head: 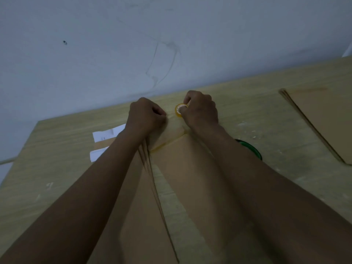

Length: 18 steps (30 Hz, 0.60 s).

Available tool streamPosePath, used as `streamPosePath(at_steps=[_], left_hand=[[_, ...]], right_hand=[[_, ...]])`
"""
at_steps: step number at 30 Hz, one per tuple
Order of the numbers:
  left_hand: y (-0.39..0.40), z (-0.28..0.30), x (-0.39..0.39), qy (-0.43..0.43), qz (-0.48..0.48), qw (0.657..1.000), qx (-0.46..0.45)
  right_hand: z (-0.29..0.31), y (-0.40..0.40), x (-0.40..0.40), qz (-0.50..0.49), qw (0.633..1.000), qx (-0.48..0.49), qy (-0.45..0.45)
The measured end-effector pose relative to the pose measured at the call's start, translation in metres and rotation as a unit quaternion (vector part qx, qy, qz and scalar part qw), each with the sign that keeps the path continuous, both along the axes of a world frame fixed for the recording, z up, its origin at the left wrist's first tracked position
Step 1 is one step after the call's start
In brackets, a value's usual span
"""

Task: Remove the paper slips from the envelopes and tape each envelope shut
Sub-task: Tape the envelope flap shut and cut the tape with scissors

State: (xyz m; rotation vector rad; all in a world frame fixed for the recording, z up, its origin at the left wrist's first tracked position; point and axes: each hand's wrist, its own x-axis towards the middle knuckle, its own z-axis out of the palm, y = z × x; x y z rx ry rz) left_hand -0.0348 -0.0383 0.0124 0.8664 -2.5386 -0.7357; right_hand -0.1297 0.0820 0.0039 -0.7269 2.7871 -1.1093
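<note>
Pale wood counter (247,103) is meeting a grey wall, carrying an envelope (182,168) under both forearms, paper slips (106,135) at left, an envelope stack (327,119) far right and a green roll (251,147) half hidden. Right hand (202,109) is gripping a yellow tape roll (179,111); left hand (146,115) is curled, seemingly pinching the tape end just beside it.

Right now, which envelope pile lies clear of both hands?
The envelope stack at the far right; the others lie under the arms, beside the left hand.
</note>
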Motion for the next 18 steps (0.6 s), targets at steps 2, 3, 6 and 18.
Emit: streamPosePath(at_steps=[2, 3, 6, 18], left_hand=[[-0.003, 0.002, -0.002, -0.010, 0.004, 1.000, 0.015], [-0.004, 0.002, -0.003, -0.015, 0.006, 1.000, 0.021], [-0.005, 0.006, -0.007, -0.035, 0.021, 0.999, 0.034], [-0.007, 0.007, -0.003, -0.065, 0.072, 0.994, 0.042]], right_hand=[[-0.001, 0.000, 0.000, 0.000, 1.000, 0.004, 0.000], [-0.001, -0.001, 0.000, 0.000, 1.000, 0.006, -0.001], [-0.002, -0.001, 0.000, -0.001, 1.000, 0.009, 0.003], [0.003, 0.000, 0.002, 0.004, 1.000, 0.028, 0.001]])
